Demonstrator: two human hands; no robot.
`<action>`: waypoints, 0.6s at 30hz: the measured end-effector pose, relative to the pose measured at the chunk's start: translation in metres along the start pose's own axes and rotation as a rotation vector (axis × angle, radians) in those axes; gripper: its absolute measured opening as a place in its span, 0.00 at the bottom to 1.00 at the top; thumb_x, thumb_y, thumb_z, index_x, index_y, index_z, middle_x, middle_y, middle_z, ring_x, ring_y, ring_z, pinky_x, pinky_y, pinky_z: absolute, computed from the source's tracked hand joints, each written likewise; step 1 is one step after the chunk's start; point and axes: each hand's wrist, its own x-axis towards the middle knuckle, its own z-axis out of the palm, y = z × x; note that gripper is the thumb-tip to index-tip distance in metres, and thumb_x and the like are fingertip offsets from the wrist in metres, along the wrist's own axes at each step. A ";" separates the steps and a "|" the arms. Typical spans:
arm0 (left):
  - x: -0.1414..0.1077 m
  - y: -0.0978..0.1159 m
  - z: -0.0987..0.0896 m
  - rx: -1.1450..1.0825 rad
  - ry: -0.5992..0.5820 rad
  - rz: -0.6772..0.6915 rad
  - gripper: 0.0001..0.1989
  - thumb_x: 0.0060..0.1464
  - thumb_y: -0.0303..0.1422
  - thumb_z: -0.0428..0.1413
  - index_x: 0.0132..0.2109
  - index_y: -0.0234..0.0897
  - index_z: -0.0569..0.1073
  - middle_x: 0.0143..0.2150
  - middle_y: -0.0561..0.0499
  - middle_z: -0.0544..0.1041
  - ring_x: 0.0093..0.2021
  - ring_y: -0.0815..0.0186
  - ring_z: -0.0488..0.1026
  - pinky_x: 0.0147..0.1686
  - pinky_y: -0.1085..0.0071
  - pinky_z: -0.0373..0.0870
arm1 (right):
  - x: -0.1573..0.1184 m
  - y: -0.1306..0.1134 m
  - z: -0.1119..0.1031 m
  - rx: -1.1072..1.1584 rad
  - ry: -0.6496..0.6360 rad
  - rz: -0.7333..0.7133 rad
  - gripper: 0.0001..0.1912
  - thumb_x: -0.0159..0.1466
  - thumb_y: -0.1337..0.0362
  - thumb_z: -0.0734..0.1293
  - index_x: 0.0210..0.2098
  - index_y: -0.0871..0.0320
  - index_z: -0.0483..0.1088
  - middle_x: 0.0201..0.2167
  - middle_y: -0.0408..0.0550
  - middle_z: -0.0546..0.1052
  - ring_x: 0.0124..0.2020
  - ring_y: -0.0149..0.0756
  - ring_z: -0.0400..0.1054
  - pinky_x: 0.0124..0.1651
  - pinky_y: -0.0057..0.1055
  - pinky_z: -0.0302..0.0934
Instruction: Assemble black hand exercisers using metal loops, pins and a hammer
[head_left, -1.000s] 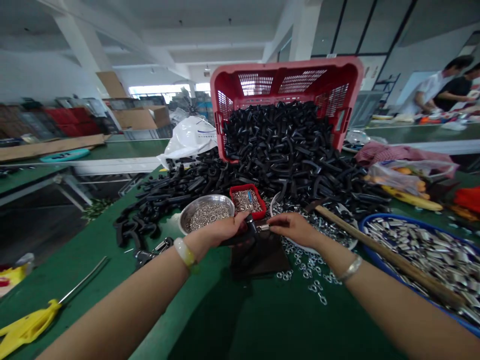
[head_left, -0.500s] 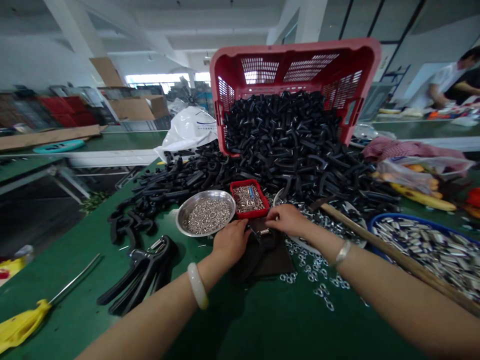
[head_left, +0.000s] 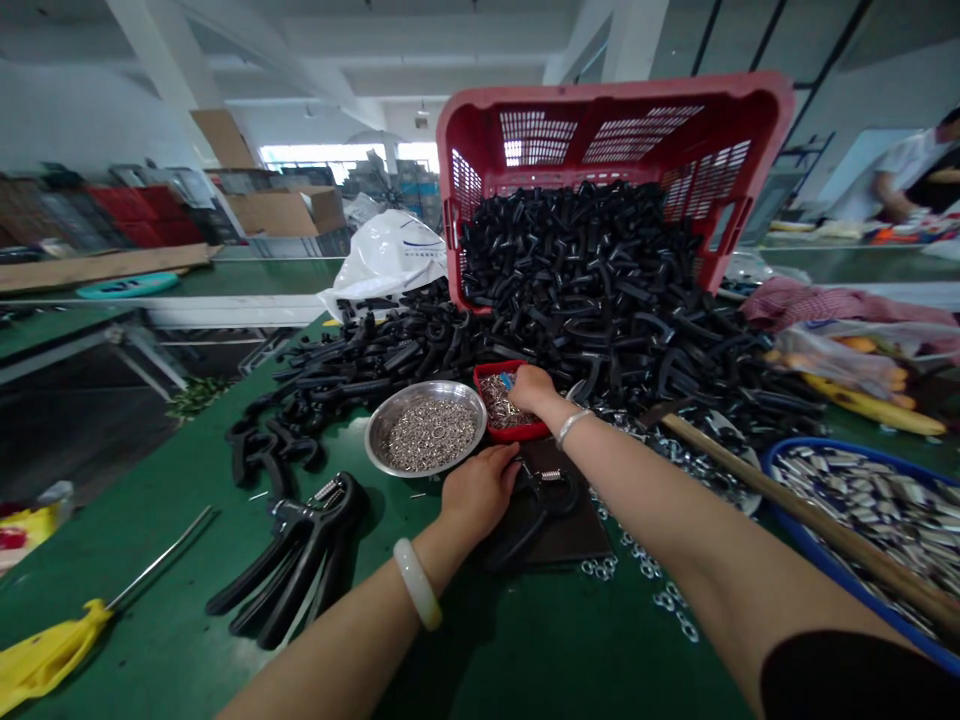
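My left hand (head_left: 480, 492) lies on a black plastic hand grip (head_left: 536, 520) with a small steel spring (head_left: 551, 476), which rests on a dark mat (head_left: 574, 545). My fingers press against the grip's near side. My right hand (head_left: 531, 390) reaches into a small red tray (head_left: 517, 430) of metal parts, and its fingertips are hidden among them. To the left of the tray stands a steel bowl (head_left: 426, 434) of small metal rings. Several assembled black hand grips (head_left: 300, 555) lie further left.
A tipped red crate (head_left: 615, 130) spills a heap of black handles (head_left: 577, 290) across the green table. A blue tray of steel parts (head_left: 862, 510), a wooden stick (head_left: 795, 510) and a yellow-handled tool (head_left: 52, 640) lie nearby. A co-worker (head_left: 907, 170) stands far right.
My right hand has moved away from the grip and into the red tray. My left hand has stayed on the grip. The view has drifted slightly, shifting the crate to the right.
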 end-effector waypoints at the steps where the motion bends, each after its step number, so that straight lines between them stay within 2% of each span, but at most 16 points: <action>1: 0.000 0.000 0.000 -0.010 -0.004 -0.011 0.18 0.57 0.38 0.42 0.53 0.45 0.65 0.53 0.55 0.68 0.48 0.65 0.67 0.45 0.70 0.64 | -0.001 0.001 -0.004 0.034 0.019 0.000 0.15 0.52 0.67 0.65 0.38 0.70 0.70 0.37 0.62 0.75 0.42 0.43 0.68 0.44 0.31 0.59; 4: 0.001 -0.001 0.000 -0.038 -0.007 -0.027 0.18 0.57 0.38 0.43 0.53 0.45 0.65 0.52 0.54 0.69 0.48 0.65 0.67 0.45 0.70 0.64 | -0.015 0.006 -0.018 0.147 0.079 -0.010 0.15 0.54 0.68 0.60 0.41 0.66 0.67 0.34 0.55 0.75 0.35 0.39 0.71 0.38 0.31 0.63; 8: 0.002 -0.004 0.000 -0.067 -0.015 -0.015 0.17 0.56 0.39 0.44 0.52 0.46 0.65 0.50 0.55 0.70 0.46 0.64 0.69 0.44 0.69 0.64 | -0.065 0.021 -0.029 0.353 0.135 -0.021 0.15 0.58 0.65 0.53 0.44 0.63 0.60 0.28 0.48 0.74 0.26 0.32 0.70 0.29 0.28 0.66; 11: 0.002 -0.005 0.000 -0.076 -0.005 -0.021 0.17 0.56 0.40 0.44 0.51 0.47 0.66 0.49 0.55 0.71 0.45 0.63 0.69 0.43 0.67 0.65 | -0.112 0.037 -0.023 0.722 0.072 -0.059 0.10 0.57 0.60 0.58 0.37 0.58 0.58 0.23 0.43 0.71 0.23 0.33 0.70 0.26 0.30 0.67; 13: 0.002 -0.004 -0.001 -0.070 -0.012 -0.028 0.17 0.56 0.40 0.44 0.51 0.47 0.66 0.49 0.54 0.71 0.45 0.62 0.70 0.42 0.66 0.65 | -0.135 0.047 -0.015 0.813 0.033 -0.086 0.11 0.57 0.58 0.60 0.35 0.57 0.57 0.25 0.43 0.71 0.23 0.34 0.70 0.27 0.32 0.68; 15: 0.003 -0.003 -0.002 -0.066 -0.026 -0.034 0.17 0.56 0.40 0.44 0.52 0.47 0.66 0.49 0.54 0.71 0.44 0.63 0.70 0.42 0.67 0.65 | -0.147 0.054 -0.006 0.838 0.036 -0.101 0.12 0.57 0.56 0.60 0.36 0.56 0.56 0.27 0.44 0.71 0.25 0.35 0.71 0.29 0.33 0.68; 18: 0.003 -0.002 -0.003 -0.065 -0.037 -0.039 0.17 0.56 0.39 0.44 0.52 0.47 0.66 0.50 0.54 0.71 0.45 0.64 0.70 0.43 0.68 0.65 | -0.150 0.057 0.002 0.866 0.078 -0.113 0.14 0.58 0.54 0.59 0.37 0.55 0.54 0.28 0.45 0.71 0.26 0.35 0.71 0.30 0.34 0.69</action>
